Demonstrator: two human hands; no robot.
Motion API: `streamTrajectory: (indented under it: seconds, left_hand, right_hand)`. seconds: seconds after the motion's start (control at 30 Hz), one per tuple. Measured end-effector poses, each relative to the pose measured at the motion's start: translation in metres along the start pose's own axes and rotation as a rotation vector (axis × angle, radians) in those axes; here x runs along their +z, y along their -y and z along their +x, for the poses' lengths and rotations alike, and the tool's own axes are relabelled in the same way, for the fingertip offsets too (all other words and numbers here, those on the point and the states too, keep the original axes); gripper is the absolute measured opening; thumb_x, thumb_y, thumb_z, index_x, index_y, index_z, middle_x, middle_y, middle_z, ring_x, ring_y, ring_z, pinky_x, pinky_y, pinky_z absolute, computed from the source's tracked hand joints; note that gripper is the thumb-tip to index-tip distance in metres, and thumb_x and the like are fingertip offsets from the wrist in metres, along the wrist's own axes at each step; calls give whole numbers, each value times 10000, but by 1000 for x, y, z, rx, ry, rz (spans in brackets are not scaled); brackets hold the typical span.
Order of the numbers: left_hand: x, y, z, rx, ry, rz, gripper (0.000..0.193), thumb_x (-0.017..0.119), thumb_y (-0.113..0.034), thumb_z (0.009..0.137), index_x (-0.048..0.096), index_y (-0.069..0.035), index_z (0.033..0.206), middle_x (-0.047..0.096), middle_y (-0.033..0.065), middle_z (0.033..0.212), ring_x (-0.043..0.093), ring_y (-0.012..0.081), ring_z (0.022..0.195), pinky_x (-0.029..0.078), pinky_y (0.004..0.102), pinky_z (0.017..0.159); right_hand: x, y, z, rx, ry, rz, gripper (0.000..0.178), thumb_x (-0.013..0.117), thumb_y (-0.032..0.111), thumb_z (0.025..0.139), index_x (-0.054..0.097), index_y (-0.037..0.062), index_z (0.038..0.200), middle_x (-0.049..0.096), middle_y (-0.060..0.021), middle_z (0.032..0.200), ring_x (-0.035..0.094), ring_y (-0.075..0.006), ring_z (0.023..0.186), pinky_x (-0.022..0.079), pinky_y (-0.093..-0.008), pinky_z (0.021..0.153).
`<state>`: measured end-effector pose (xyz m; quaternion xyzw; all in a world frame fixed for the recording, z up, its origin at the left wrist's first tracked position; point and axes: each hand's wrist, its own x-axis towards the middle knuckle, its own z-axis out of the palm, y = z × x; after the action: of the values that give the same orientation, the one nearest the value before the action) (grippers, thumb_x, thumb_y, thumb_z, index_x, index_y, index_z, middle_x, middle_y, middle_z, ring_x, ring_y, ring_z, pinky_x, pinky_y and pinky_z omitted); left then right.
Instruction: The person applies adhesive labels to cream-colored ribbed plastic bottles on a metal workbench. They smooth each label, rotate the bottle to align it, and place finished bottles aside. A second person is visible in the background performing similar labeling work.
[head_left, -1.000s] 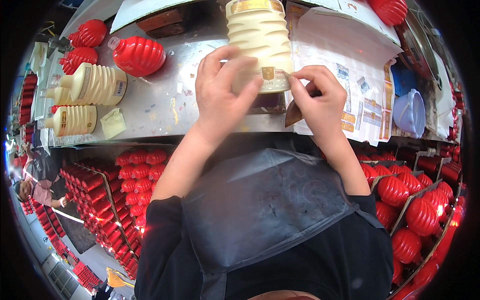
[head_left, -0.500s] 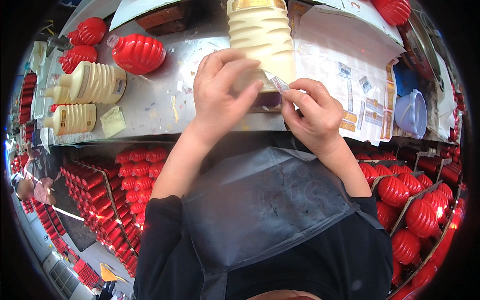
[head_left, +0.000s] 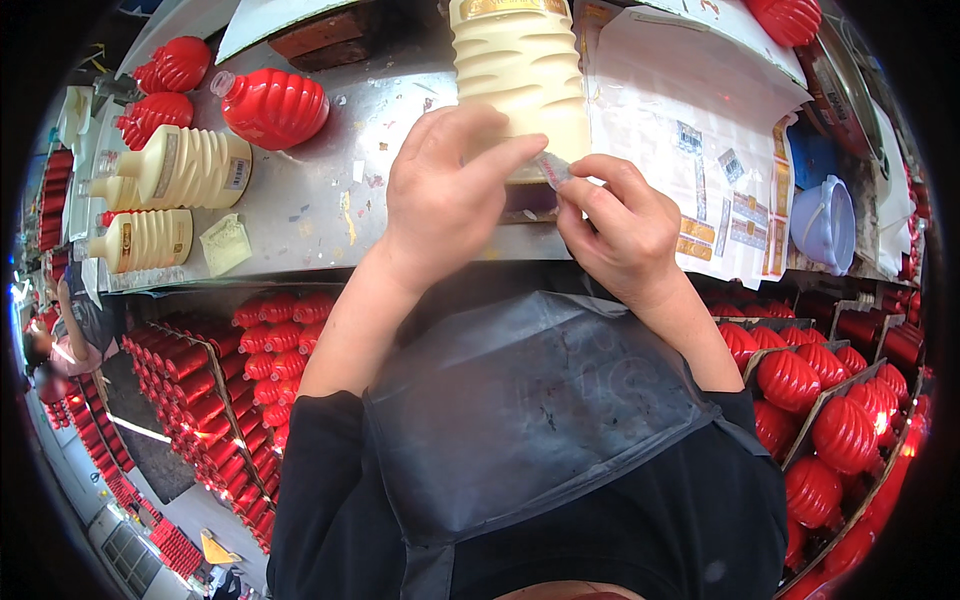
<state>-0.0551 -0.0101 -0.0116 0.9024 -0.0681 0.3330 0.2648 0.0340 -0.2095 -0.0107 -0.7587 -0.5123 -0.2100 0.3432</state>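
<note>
The right hand (head_left: 625,225) pinches a small, partly clear printed strip (head_left: 553,170) between thumb and fingers. Close by, the left hand (head_left: 445,185) has its thumb and fingers apart, slightly blurred; whether it touches the strip or bottle cannot be told. Just beyond both hands, a ridged cream bottle (head_left: 520,70) stretches away from the person, a gold band near its far end. Under the left hand's side spreads a scuffed metal surface (head_left: 320,220). To the right of the right hand lies a white sheet (head_left: 670,130) bearing gold and silver labels, and past it, a pale lilac pail (head_left: 825,225). Well to the left of the left hand are a pale yellow block (head_left: 226,246), several cream bottles (head_left: 195,170) lying down, and, farther out, a glossy red bottle (head_left: 275,108).
</note>
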Motion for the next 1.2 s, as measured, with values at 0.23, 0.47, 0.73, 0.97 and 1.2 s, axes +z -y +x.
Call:
streamTrajectory:
  seconds: [0.23, 0.47, 0.73, 0.97, 1.2]
  left_hand:
    - [-4, 2, 0, 38, 12, 45, 336, 736, 27, 730, 775, -138, 1020, 688, 93, 1120, 668, 324, 1031, 551, 421, 902]
    - [-8, 4, -1, 31, 21, -1, 254, 731, 18, 749, 740, -108, 970, 708, 109, 1143, 684, 349, 1023, 556, 427, 902]
    - [-7, -5, -4, -14, 57, 3, 309, 668, 59, 711, 712, -98, 974, 650, 141, 1229, 620, 370, 1135, 508, 455, 1000]
    - [-10, -5, -3, 24, 76, -21, 290, 651, 52, 695, 703, -76, 950, 635, 174, 1234, 609, 388, 1153, 492, 475, 1015]
    - [-8, -2, -11, -74, 49, -157, 331, 689, 43, 742, 631, -64, 1049, 626, 181, 1291, 598, 389, 1188, 477, 471, 1034]
  right_hand:
    - [1, 0, 0, 27, 3, 17, 220, 807, 57, 712, 729, 77, 917, 690, -38, 956, 646, -199, 600, 516, -330, 537]
    - [2, 1, 0, 60, 5, 44, 203, 797, 38, 719, 716, 75, 901, 691, -37, 958, 653, -202, 607, 520, -335, 538]
    - [4, 1, -1, 64, -3, 40, 222, 802, 38, 706, 715, 78, 906, 688, -35, 971, 641, -194, 595, 513, -328, 534]
    - [5, 0, -3, 69, -2, 44, 234, 804, 32, 696, 722, 78, 911, 691, -39, 981, 643, -192, 599, 511, -326, 530]
    - [7, 0, -2, 74, -29, 72, 228, 785, -2, 705, 725, 73, 912, 698, -42, 970, 657, -204, 622, 527, -334, 545]
